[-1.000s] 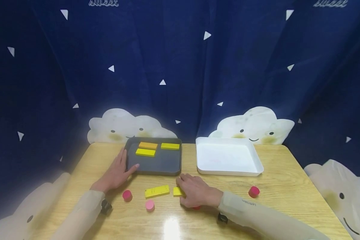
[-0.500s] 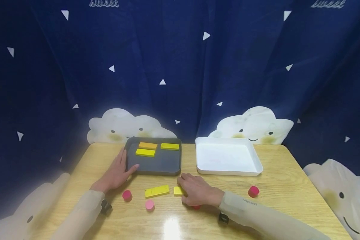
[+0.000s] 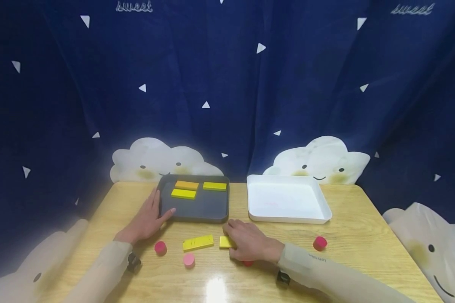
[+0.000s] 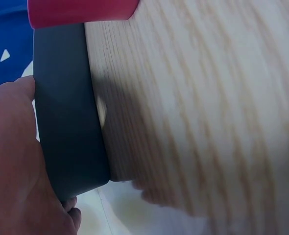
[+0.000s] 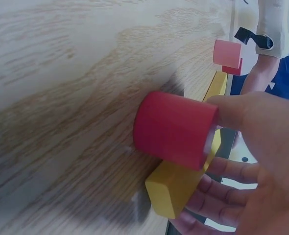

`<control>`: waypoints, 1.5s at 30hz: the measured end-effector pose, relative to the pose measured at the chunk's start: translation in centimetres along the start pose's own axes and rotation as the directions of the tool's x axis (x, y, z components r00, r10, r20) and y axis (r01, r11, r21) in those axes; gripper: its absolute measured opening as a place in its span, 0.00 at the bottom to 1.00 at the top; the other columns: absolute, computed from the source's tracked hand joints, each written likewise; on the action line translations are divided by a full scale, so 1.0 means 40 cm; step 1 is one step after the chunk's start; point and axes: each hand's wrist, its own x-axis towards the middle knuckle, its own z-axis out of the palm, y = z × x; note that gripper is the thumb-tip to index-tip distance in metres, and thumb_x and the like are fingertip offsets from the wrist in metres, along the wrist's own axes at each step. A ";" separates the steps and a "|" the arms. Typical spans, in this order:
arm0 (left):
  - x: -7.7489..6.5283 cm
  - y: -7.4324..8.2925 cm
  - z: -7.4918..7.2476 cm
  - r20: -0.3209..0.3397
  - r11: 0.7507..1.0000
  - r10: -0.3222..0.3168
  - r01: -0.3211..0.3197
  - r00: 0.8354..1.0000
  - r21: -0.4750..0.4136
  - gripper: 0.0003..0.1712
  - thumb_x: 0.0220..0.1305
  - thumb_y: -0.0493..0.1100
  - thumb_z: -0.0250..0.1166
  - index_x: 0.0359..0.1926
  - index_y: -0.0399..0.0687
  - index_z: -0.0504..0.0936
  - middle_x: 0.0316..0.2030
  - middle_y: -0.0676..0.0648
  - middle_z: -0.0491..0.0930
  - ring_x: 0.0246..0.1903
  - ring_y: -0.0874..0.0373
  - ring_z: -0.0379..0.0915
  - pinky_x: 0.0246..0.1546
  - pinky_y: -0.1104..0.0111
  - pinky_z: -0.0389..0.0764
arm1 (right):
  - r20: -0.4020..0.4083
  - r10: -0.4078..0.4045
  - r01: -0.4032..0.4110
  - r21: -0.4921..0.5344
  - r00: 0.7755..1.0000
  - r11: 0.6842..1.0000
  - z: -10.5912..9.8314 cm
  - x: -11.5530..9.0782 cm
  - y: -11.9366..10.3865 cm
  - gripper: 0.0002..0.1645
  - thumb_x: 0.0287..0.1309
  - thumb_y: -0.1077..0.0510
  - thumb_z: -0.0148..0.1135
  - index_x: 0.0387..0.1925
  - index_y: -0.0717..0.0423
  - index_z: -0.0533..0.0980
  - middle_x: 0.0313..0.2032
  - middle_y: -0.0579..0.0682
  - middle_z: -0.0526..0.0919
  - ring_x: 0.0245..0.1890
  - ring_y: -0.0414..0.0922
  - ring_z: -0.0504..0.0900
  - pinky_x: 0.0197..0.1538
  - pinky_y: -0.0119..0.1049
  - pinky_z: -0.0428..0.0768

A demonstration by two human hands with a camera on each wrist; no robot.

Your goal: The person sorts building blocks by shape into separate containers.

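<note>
Where right hand (image 3: 248,242) grips, yellow block (image 3: 225,242) beneath, protruding

Curtained-off workspace: cloud-print drapes (image 3: 227,84), wooden table (image 3: 155,284)

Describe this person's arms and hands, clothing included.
The left hand and right hand are bare. The left sleeve and right sleeve are long and pale beige; the right one carries dark lettering, too small to read. A black device sits below each sleeve's end.
</note>
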 end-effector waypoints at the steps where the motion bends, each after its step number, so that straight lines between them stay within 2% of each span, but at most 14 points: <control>1: -0.001 0.000 0.000 0.000 1.000 -0.001 0.001 1.000 0.000 0.62 0.79 0.70 0.55 0.83 0.26 0.37 0.84 0.27 0.35 0.83 0.28 0.36 0.81 0.37 0.48 | -0.007 -0.005 0.005 -0.002 1.000 1.000 0.000 0.000 0.000 0.22 0.51 0.54 0.76 0.45 0.50 0.75 0.39 0.43 0.75 0.37 0.40 0.73 0.34 0.32 0.74; 11: 0.001 0.000 -0.002 -0.010 1.000 0.012 -0.012 1.000 -0.004 0.62 0.78 0.70 0.55 0.83 0.25 0.38 0.84 0.26 0.35 0.82 0.27 0.37 0.81 0.37 0.48 | -0.067 -0.044 0.041 -0.047 0.997 0.998 -0.007 0.000 0.000 0.23 0.50 0.52 0.78 0.43 0.50 0.75 0.38 0.43 0.77 0.36 0.41 0.74 0.32 0.31 0.75; 19: 0.000 -0.007 0.003 -0.005 1.000 0.006 -0.006 1.000 -0.005 0.66 0.76 0.76 0.51 0.84 0.27 0.38 0.84 0.27 0.35 0.83 0.28 0.36 0.80 0.37 0.48 | -0.088 -0.066 0.059 -0.080 0.994 0.995 -0.019 0.008 0.002 0.23 0.51 0.52 0.77 0.46 0.51 0.77 0.41 0.44 0.80 0.37 0.40 0.76 0.31 0.29 0.76; 33: -0.003 -0.001 0.002 -0.006 1.000 -0.008 0.008 1.000 -0.004 0.62 0.78 0.71 0.54 0.84 0.28 0.38 0.84 0.28 0.35 0.83 0.29 0.36 0.81 0.38 0.48 | -0.142 -0.106 0.089 -0.123 0.984 0.988 -0.054 0.015 -0.004 0.25 0.50 0.52 0.78 0.49 0.51 0.79 0.42 0.45 0.80 0.35 0.40 0.75 0.29 0.25 0.74; 45: -0.004 -0.001 0.001 -0.003 1.000 -0.006 0.006 1.000 -0.017 0.63 0.78 0.72 0.54 0.84 0.27 0.38 0.84 0.28 0.35 0.83 0.29 0.36 0.81 0.38 0.48 | -0.223 -0.190 0.148 -0.193 0.956 0.970 -0.085 0.045 -0.009 0.22 0.48 0.54 0.77 0.45 0.53 0.79 0.36 0.44 0.77 0.30 0.38 0.71 0.24 0.21 0.68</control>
